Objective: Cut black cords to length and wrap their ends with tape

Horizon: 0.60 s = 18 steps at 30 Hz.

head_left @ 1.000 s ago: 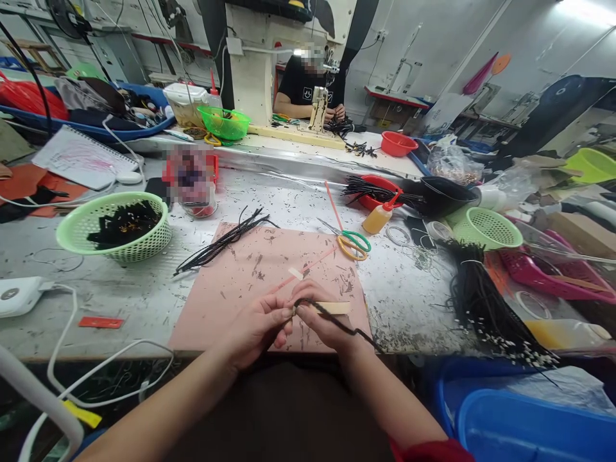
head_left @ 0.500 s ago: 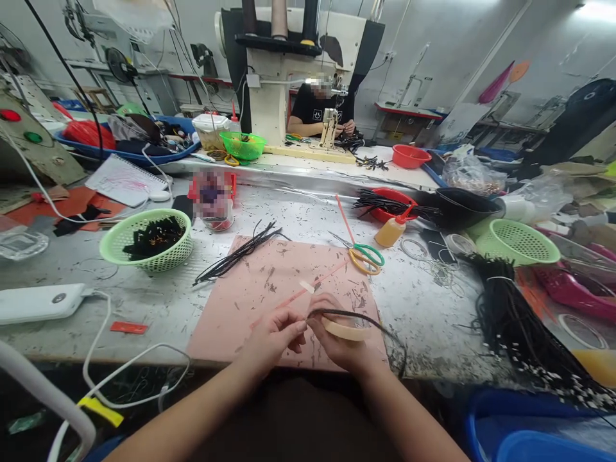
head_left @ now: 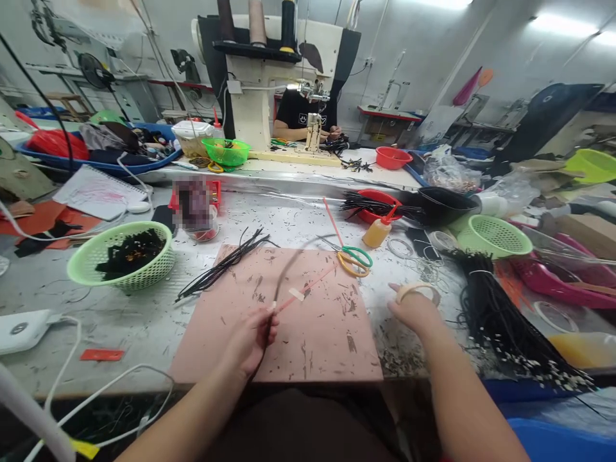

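Note:
Over the pink mat [head_left: 308, 346], my left hand [head_left: 254, 337] is closed on a thin black cord [head_left: 282, 276]. The cord arcs up toward the scissors, blurred, and its other part runs down past my wrist. A small pale band shows on it just above my fingers. My right hand [head_left: 414, 311] is off the mat's right side, holding a roll of beige tape [head_left: 426, 289]; its index finger points left. Scissors [head_left: 353, 260] with green and yellow handles lie at the mat's upper right. More black cords [head_left: 224, 266] lie across its upper left corner.
A green basket [head_left: 158, 266] of black pieces stands left. Beyond the scissors are a glue bottle [head_left: 378, 231] and red bowl [head_left: 370, 197]. A large bundle of black cords [head_left: 495, 314] lies right. A co-worker [head_left: 305, 115] sits behind the sewing machine [head_left: 250, 90].
My hands have separated: the right has moved away to the right with the tape roll, while the left keeps the cord, which now points up and away. The view has shifted slightly.

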Each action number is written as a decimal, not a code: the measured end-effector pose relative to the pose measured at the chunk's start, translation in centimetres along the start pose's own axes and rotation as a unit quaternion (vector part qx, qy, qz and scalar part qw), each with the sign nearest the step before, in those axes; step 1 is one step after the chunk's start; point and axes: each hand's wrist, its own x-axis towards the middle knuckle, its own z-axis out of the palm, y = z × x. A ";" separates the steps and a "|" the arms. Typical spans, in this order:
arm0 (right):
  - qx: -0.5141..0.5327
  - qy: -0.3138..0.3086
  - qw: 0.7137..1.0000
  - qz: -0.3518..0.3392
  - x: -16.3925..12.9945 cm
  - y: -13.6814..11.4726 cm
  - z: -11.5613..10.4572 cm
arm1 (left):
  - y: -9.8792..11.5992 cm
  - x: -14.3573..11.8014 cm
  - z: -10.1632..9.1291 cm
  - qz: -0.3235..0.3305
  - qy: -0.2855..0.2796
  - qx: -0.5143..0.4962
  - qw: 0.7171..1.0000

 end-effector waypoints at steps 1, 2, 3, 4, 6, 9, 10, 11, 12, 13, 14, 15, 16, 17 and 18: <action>-0.023 -0.029 0.999 0.037 0.2 0.7 -0.5 | 0.1 0.2 -0.1 0.005 0.004 -0.002 1.000; -0.041 -0.049 0.996 0.065 0.4 1.1 -0.9 | 0.1 0.3 -0.1 0.010 0.005 -0.001 1.000; -0.054 -0.056 0.993 0.091 0.6 1.2 -1.3 | 0.1 0.4 -0.2 0.018 0.003 0.005 1.000; -0.061 -0.047 0.991 0.114 0.9 1.1 -1.7 | 0.2 0.4 -0.3 0.030 -0.001 0.015 0.999; -0.061 0.002 0.988 0.141 1.7 0.0 -2.2 | 0.2 0.3 -0.4 0.061 -0.009 0.050 0.997; -0.038 0.083 0.993 0.072 3.9 -3.2 -2.2 | 0.4 0.2 -0.7 0.100 -0.017 0.096 0.990; -0.026 0.090 0.995 0.028 4.8 -4.5 -2.1 | 0.5 0.1 -0.8 0.106 -0.020 0.106 0.989; -0.015 0.086 0.996 -0.014 5.7 -5.6 -1.8 | 0.6 0.0 -0.9 0.111 -0.022 0.113 0.987; -0.007 0.076 0.996 -0.048 6.5 -6.6 -1.6 | 0.7 -0.1 -1.0 0.115 -0.023 0.120 0.986; -0.002 0.064 0.995 -0.074 7.2 -7.4 -1.3 | 0.8 -0.2 -1.2 0.118 -0.023 0.125 0.985; -0.001 0.055 0.994 -0.090 7.7 -8.0 -1.2 | 0.9 -0.3 -1.4 0.121 -0.022 0.129 0.984; -0.003 0.052 0.994 -0.101 8.0 -8.4 -1.0 | 1.0 -0.4 -1.6 0.125 -0.021 0.132 0.983; -0.006 0.058 0.993 -0.104 8.1 -8.7 -1.0 | 1.1 -0.4 -1.9 0.128 -0.020 0.136 0.982; -0.005 0.070 0.992 -0.100 7.9 -8.9 -1.0 | 1.3 -0.3 -2.2 0.131 -0.018 0.139 0.981; 0.002 0.081 0.992 -0.092 7.4 -9.0 -1.1 | 1.5 -0.2 -2.6 0.135 -0.013 0.143 0.980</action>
